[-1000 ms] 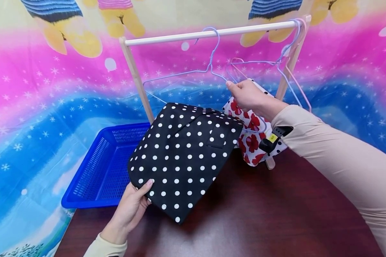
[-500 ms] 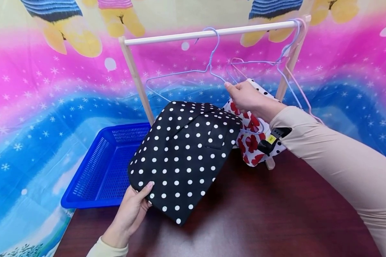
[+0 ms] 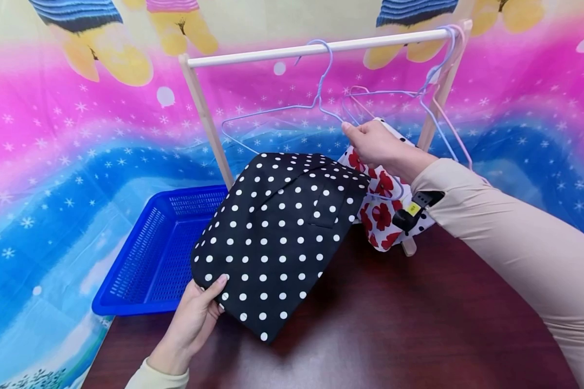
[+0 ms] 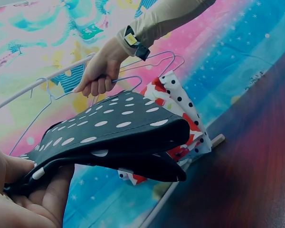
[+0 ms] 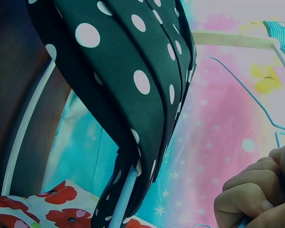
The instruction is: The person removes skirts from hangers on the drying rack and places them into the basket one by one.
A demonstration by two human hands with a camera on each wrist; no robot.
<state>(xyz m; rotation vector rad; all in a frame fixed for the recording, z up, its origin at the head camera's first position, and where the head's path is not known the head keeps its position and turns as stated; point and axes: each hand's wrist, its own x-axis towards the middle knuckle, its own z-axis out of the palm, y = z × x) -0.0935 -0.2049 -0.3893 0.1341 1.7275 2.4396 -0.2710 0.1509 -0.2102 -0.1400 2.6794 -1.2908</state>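
A folded black cloth with white polka dots point(image 3: 272, 237) hangs over the lower bar of a blue wire hanger point(image 3: 316, 104); that bar point(image 5: 123, 199) shows from beneath in the right wrist view. The hanger's hook sits on the rack's rail. My left hand point(image 3: 192, 321) pinches the cloth's lower left edge, thumb on top and fingers point(image 4: 57, 197) underneath. With curled fingers, my right hand point(image 3: 377, 145) grips the hanger's right shoulder. A pocket-like patch shows on the cloth's upper right part.
The wooden rack's rail point(image 3: 384, 42) runs across the back. Right of the cloth, a red-flowered white cloth point(image 3: 382, 216) hangs near another blue hanger and a pink one point(image 3: 455, 127). A blue plastic basket point(image 3: 136, 308) stands left on the dark table point(image 3: 394, 329).
The hanger's left end has swung slightly to the right over the last second. My left hand and the cloth's lower edge have shifted slightly left; my right hand keeps its grip.
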